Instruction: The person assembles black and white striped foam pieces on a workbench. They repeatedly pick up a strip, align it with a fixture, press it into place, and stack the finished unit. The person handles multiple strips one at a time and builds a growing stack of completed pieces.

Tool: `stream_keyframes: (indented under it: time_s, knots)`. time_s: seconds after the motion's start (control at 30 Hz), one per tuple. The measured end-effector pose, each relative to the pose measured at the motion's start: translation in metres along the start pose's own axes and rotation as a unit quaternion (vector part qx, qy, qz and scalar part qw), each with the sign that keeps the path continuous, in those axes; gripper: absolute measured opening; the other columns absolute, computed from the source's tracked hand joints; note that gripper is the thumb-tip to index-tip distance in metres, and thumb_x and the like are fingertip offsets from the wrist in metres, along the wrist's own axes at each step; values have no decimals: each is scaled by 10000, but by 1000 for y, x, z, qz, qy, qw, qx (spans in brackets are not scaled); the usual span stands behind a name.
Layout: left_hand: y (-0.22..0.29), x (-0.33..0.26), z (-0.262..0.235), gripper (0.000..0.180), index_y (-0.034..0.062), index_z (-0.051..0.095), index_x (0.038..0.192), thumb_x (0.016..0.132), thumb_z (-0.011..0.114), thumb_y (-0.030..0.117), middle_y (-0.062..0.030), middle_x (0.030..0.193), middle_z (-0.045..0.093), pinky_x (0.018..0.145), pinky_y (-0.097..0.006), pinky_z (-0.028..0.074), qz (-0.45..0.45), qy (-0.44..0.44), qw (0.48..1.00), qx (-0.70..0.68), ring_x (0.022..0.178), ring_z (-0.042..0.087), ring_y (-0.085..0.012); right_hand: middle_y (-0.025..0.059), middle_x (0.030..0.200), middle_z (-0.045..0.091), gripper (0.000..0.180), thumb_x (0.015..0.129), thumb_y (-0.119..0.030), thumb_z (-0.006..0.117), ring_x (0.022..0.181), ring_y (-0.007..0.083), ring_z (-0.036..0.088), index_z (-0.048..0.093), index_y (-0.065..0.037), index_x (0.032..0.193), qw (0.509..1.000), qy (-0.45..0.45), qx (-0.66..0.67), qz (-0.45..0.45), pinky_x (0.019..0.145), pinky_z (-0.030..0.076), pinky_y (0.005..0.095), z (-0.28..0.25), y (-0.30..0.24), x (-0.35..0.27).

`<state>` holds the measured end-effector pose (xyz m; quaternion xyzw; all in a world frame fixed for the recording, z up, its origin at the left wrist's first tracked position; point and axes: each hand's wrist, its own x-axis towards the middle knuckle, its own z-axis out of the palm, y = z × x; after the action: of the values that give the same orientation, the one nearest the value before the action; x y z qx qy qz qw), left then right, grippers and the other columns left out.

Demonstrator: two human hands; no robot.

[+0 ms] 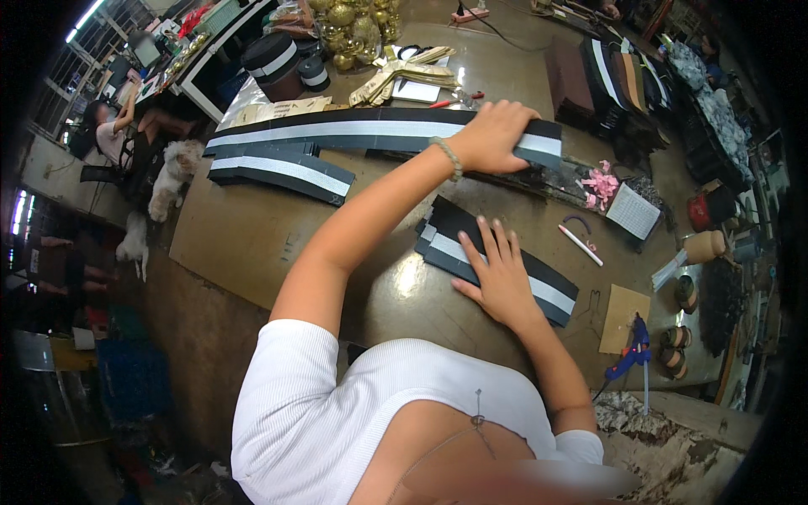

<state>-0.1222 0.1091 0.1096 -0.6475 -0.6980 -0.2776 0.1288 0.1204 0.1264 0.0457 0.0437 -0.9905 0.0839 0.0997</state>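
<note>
Left fingers (518,112): bent over long black-white-grey flat strip (337,133); pinch unclear
Right fingers (503,242): spread on short black-white-grey stacked strips (549,292)

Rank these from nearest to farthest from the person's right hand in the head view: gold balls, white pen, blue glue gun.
1. White pen: on the table, just right of the right hand.
2. Blue glue gun: farther right, nearer the person.
3. Gold balls: across the table, toward the left.
</note>
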Motion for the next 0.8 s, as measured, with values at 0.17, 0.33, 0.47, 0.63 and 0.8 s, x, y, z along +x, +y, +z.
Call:
stream_keyframes:
  time_s: [0.17,0.33,0.47,0.63,0.8]
  knots:
    - [57,33,6,762,-5,481,1258,684,814,369,-147,1155,560,875,-442,430,29,-95,988,115,1106,531,-311,241,1537,377,594,891,-414,642,1436,401,349,540,-25,1328,982,-141,13,-127,1172,240,594,-17,-17,82]
    - [119,47,-13,851,35,479,1291,641,853,437,-140,1181,537,966,-457,399,55,65,995,58,1139,510,-323,179,1355,529,323,835,-323,621,1283,342,487,603,-86,1053,945,151,-224,-183,1073,339,586,-59,48,157]
    - [100,23,-17,977,110,439,1406,633,863,530,-174,1336,455,1156,-548,212,128,210,968,-47,1315,407,-354,86,1165,576,313,795,-261,636,1097,245,531,619,-87,1054,933,139,-302,-138,896,415,429,-107,114,135]
    - [9,-11,-5,702,214,508,1233,638,876,273,-142,1441,368,1166,-623,128,-30,132,990,45,1398,337,-358,55,1154,563,605,538,-182,839,1050,224,537,586,-154,1086,935,127,-280,-177,867,428,346,-166,150,91]
    - [-23,-11,18,399,197,589,1011,671,794,158,-102,1241,489,1037,-460,332,-3,46,999,16,1235,443,-340,14,1107,547,442,628,-176,782,1013,191,530,587,-168,1024,930,109,-330,-116,846,406,324,-159,177,73]
